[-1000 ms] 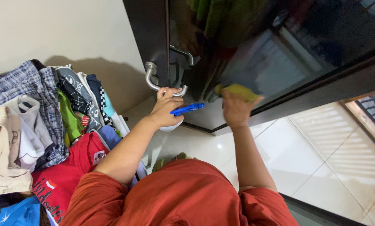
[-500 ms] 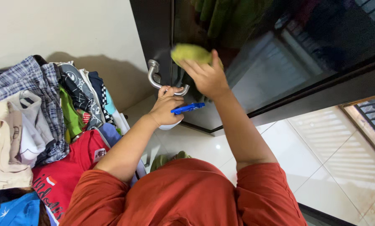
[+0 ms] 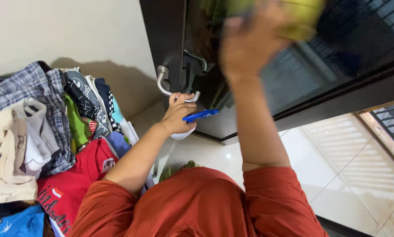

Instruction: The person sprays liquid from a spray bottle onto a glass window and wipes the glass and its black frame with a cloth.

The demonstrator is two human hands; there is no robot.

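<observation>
Wiping a dark glass door with a cloth while the other hand steadies it

The right hand (image 3: 249,41) is raised high against the glass door (image 3: 337,57), fingers pressed flat over a yellow-green cloth (image 3: 304,17); it is blurred, so the exact finger spread cannot be told. The left hand (image 3: 177,116) is closed around a spray bottle (image 3: 192,120) with a blue trigger, its fingertips touching the curved metal handle (image 3: 170,85) on the door's left edge. To wipe well, I judge it best to keep the cloth flat with even pressure and the handle steadied so the door does not swing. No open container shows; at the near left a heap of clothes (image 3: 47,127) lies piled, plaid, red and blue pieces among them, its support hidden.
</observation>
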